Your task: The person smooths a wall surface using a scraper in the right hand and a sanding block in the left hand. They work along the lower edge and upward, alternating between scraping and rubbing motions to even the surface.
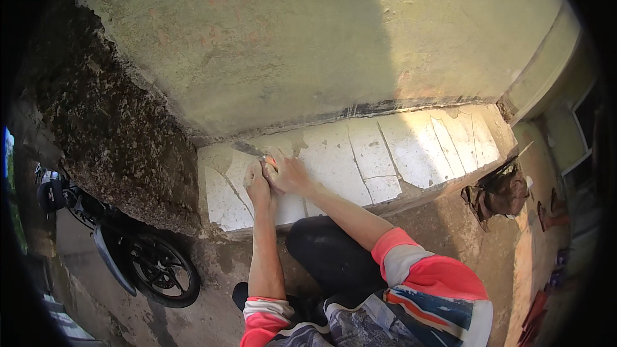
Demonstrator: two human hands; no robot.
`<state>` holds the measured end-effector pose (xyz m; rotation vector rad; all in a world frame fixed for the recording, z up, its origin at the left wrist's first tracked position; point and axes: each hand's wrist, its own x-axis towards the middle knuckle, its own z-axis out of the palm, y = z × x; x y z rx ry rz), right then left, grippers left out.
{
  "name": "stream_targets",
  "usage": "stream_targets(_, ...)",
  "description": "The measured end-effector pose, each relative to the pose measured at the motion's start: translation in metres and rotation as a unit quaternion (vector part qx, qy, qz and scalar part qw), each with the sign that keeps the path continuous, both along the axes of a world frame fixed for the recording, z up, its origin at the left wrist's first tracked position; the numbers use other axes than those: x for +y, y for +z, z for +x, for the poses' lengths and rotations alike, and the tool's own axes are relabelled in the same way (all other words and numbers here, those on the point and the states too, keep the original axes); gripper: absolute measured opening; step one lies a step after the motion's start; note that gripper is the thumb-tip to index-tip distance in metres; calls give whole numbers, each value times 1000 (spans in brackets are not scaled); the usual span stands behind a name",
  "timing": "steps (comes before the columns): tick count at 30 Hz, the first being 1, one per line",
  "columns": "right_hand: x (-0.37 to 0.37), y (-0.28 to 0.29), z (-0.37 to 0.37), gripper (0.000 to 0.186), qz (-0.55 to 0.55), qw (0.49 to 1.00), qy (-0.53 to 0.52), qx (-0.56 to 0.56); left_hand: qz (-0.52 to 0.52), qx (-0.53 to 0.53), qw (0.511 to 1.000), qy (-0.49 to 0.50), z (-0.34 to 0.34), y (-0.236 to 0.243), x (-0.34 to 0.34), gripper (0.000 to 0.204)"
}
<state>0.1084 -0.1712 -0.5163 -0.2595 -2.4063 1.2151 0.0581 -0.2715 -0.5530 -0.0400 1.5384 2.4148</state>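
My right hand (286, 172) grips the orange handle of a metal-bladed hand tool (247, 149), whose blade points up and left over the back part of a low ledge. My left hand (258, 186) is closed right beside it, touching or nearly touching my right fingers; what it holds, if anything, is hidden. Under both hands the ledge is covered in white, cracked tiles (331, 170) with worn patches and gaps between pieces, along the foot of a stained pale green wall (289, 45).
A dark, rough wall (109, 122) borders the ledge on the left, with a motorcycle (164, 273) below. At the right end lie a brown bag (501, 196) and some sandals (543, 215). My dark-clad leg (321, 250) is against the ledge's front, above a rough concrete floor (450, 238).
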Motion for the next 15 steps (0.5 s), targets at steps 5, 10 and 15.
stream_targets(5, 2, -35, 0, 48, -27, 998, -1, 51, 171, -90, 981, -28, 13, 18, 19, 34)
stream_targets(10, 5, -33, 0, 63, -123, 990, 63, 8, 89, -61, 993, -43, -11, -9, 20, 34)
stream_targets(15, 12, -8, 29, 64, -323, 946, 9, 4, 159, -113, 981, -11, -1, 45, 38, 22)
